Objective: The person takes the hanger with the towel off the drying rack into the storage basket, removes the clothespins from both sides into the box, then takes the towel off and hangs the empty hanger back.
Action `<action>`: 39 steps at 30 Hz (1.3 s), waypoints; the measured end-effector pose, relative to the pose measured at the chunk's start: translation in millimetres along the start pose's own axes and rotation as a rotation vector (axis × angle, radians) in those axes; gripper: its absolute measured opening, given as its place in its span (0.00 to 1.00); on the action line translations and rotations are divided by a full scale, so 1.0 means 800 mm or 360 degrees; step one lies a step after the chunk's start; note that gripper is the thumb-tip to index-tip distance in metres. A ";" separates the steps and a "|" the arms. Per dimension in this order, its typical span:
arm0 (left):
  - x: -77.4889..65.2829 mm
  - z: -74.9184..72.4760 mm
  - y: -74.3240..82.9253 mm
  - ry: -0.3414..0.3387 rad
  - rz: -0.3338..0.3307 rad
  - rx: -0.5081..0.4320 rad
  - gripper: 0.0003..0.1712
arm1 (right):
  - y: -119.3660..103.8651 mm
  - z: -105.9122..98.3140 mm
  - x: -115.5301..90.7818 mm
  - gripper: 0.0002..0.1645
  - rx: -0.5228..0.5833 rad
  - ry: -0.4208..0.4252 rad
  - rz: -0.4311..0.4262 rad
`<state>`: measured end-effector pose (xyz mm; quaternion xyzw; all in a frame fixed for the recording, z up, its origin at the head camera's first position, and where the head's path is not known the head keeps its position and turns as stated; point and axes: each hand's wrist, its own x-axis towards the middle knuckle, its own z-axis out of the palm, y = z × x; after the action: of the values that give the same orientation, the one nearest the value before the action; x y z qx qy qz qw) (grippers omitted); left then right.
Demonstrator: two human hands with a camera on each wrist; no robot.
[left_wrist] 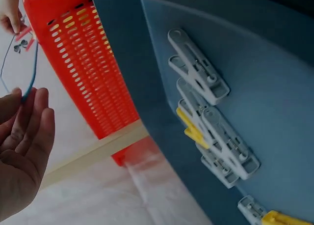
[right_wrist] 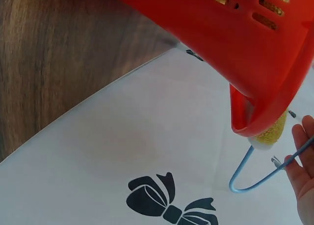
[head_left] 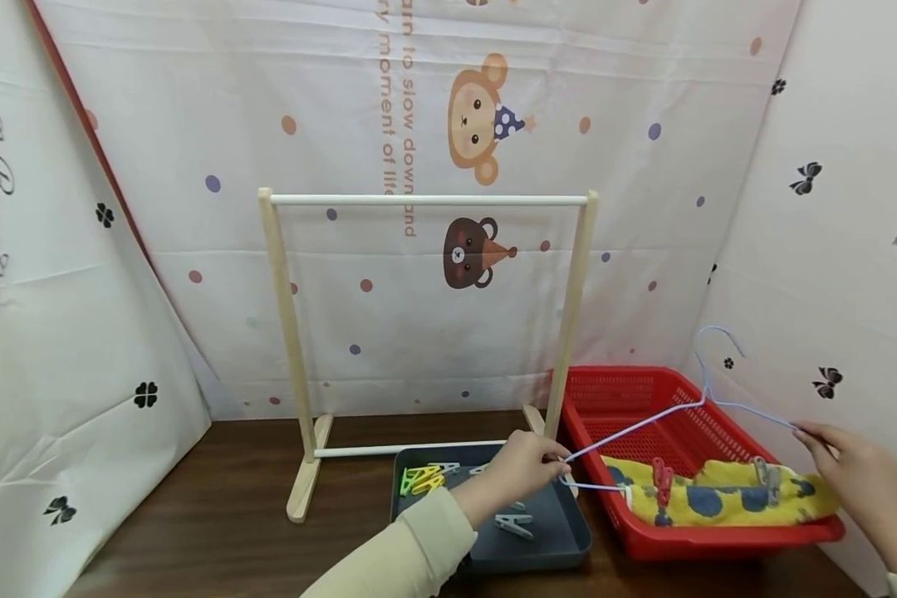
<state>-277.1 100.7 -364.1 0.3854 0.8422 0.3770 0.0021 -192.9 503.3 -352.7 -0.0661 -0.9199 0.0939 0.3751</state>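
A light-blue wire hanger (head_left: 635,427) is held over the red basket, its hook upward. My left hand (head_left: 522,467) pinches its left corner between thumb and fingers, above the grey tray. At the other end, my right hand (head_left: 863,477) grips the sloping right arm of the wire. A yellow cloth with blue spots (head_left: 706,502) lies along the hanger's lower bar, overlapping the basket's front rim. Fixed to the cloth are a red clothespin (head_left: 663,482) and a grey clothespin (head_left: 773,484). In the right wrist view, the hanger's bent corner (right_wrist: 236,187) extends past the cloth.
A wooden rack (head_left: 429,200) with a white top rail stands at the back. The dark grey tray (head_left: 523,563) in front of it contains grey clothespins (head_left: 514,525) and yellow-green clothespins (head_left: 422,479). The red basket (head_left: 718,544) sits to the right, near the printed side sheet.
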 end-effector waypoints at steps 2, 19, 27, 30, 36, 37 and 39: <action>0.002 0.001 -0.002 0.0022 -0.0015 -0.0100 0.10 | -0.001 -0.006 0.002 0.17 -0.0026 -0.0070 0.0052; 0.011 0.008 -0.011 0.0027 -0.0218 -0.0545 0.09 | -0.010 -0.055 -0.001 0.23 -0.0037 0.0074 0.0179; 0.013 0.011 -0.022 -0.0028 -0.0331 -0.0705 0.11 | -0.012 -0.048 -0.003 0.20 -0.0025 0.0089 0.0130; 0.014 0.012 -0.025 -0.0034 -0.0361 -0.0727 0.11 | -0.014 -0.043 -0.001 0.19 -0.0015 0.0100 0.0108; 0.017 0.016 -0.027 -0.0035 -0.0415 -0.0749 0.12 | -0.016 -0.036 0.000 0.21 0.0012 0.0065 0.0073; 0.017 0.017 -0.026 -0.0033 -0.0422 -0.0754 0.12 | -0.016 -0.034 -0.001 0.21 0.0014 0.0055 0.0073; 0.016 0.018 -0.026 -0.0034 -0.0428 -0.0757 0.12 | -0.018 -0.031 -0.001 0.20 0.0025 0.0046 0.0075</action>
<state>-295.4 109.5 -383.5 0.2628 0.7735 0.5565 0.1514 -175.6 492.3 -332.9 -0.0862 -0.9118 0.1089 0.3864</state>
